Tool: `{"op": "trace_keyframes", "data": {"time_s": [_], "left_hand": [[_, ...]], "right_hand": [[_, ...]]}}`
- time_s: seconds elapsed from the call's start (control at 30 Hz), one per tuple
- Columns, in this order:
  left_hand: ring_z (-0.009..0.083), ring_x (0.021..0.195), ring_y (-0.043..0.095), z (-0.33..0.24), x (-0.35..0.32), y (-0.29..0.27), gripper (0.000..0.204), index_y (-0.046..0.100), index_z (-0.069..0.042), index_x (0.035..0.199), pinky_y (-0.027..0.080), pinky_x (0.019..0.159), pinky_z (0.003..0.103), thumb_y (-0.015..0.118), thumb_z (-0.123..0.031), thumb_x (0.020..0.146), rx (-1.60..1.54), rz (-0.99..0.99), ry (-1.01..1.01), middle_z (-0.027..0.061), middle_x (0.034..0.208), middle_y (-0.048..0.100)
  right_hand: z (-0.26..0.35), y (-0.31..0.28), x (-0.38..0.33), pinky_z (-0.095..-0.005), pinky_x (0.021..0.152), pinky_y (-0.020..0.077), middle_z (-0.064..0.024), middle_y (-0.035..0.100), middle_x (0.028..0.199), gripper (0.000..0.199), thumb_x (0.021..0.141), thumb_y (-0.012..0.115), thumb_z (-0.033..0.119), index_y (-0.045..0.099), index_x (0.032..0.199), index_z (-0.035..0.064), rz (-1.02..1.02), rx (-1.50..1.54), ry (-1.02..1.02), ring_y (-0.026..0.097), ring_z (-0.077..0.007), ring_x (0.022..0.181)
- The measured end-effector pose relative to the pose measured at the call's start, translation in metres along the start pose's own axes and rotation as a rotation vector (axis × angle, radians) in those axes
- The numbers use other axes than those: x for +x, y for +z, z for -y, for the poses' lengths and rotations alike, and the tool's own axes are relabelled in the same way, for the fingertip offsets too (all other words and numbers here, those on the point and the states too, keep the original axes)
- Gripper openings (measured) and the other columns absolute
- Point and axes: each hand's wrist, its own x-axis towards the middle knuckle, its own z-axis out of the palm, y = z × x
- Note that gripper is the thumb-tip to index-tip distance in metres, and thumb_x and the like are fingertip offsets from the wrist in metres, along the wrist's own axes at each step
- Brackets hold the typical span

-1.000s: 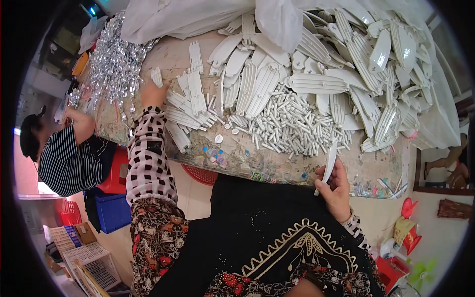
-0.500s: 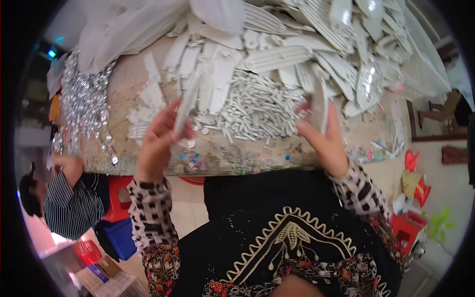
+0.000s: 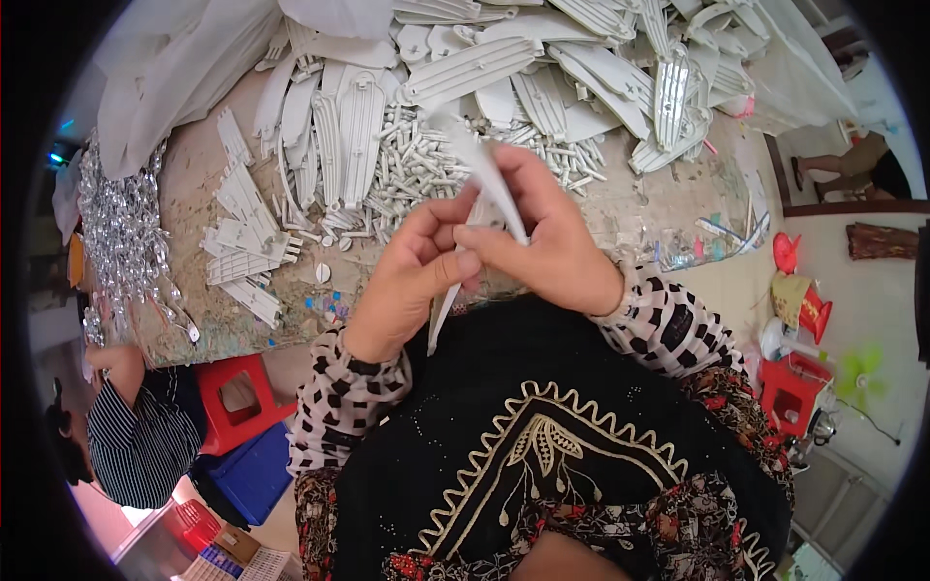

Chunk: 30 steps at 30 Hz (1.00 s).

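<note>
Both hands meet over the table's near edge. My left hand is closed on a long white plastic blade whose lower end points toward my lap. My right hand grips a second curved white plastic blade, blurred at its upper end. The two pieces are held against each other, thumbs side by side; how they touch is hidden by the fingers. Just beyond lies a heap of small white pegs. Behind it are piled many ribbed white plastic blades.
Short ribbed white strips lie on the worn table at left. Silver bead strands hang beyond them, near a person in a striped shirt. A translucent plastic bag lies far left. A red stool and blue bin stand below.
My hands were apart, each with a white blade. They have come together in the middle, closer to me, and the two blades now meet. My view has shifted slightly.
</note>
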Motion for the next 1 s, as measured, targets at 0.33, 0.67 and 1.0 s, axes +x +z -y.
{"op": "trace_keyframes", "data": {"time_s": [0.33,0.67,1.0], "left_hand": [[0.0193,0.092,0.059,0.000,0.017,0.008,0.048,0.046,-0.005,0.131,0.048,0.078,0.031,0.064,-0.025,0.091,-0.331,-0.078,0.262,0.0115,0.112,0.060],[0.0252,0.123,0.052,-0.004,0.014,0.014,0.057,0.037,-0.004,0.136,0.039,0.105,0.038,0.067,-0.017,0.089,-0.153,-0.070,0.345,0.0199,0.137,0.049],[0.0221,0.119,0.054,-0.008,0.007,0.013,0.061,0.037,0.003,0.137,0.042,0.102,0.035,0.069,-0.012,0.087,0.093,-0.144,0.365,0.0188,0.133,0.053]], "right_hand": [[-0.017,-0.031,-0.027,-0.0311,0.095,0.0356,-0.0097,0.044,0.118,0.062,0.085,0.064,0.014,0.038,0.140,0.0010,0.041,-0.461,-0.239,0.045,-0.0192,0.107],[-0.015,-0.024,-0.031,-0.0325,0.093,0.0337,-0.0122,0.050,0.113,0.063,0.088,0.060,0.015,0.034,0.143,-0.0039,0.095,-0.541,-0.258,0.044,-0.0242,0.097],[-0.011,-0.017,-0.032,-0.0323,0.083,0.0429,-0.0139,0.052,0.110,0.064,0.090,0.061,0.012,0.033,0.145,0.0007,0.146,-0.734,-0.152,0.050,-0.0253,0.089]]}}
